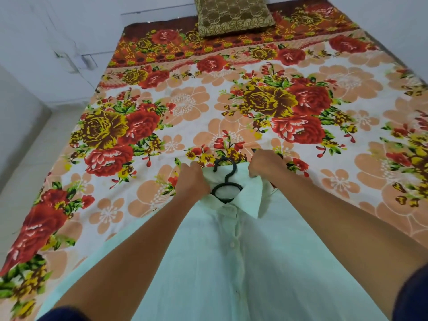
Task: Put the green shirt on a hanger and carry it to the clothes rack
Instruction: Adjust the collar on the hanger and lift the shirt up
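Note:
A pale green shirt [208, 262] lies spread on the bed, buttoned front up, collar pointing away from me. A black hanger [225, 179] sits inside its neck, with the hook and round loop sticking out above the collar. My left hand [193, 181] grips the left side of the collar. My right hand [266, 164] pinches the right side of the collar, whose flap is folded outward. The hanger's arms are hidden under the fabric.
The bed carries a floral sheet [185, 107] in red, orange and yellow. A brown and gold cushion [232, 15] lies at the head of the bed. White walls close in on the left and right, and pale floor [27, 170] runs along the bed's left side.

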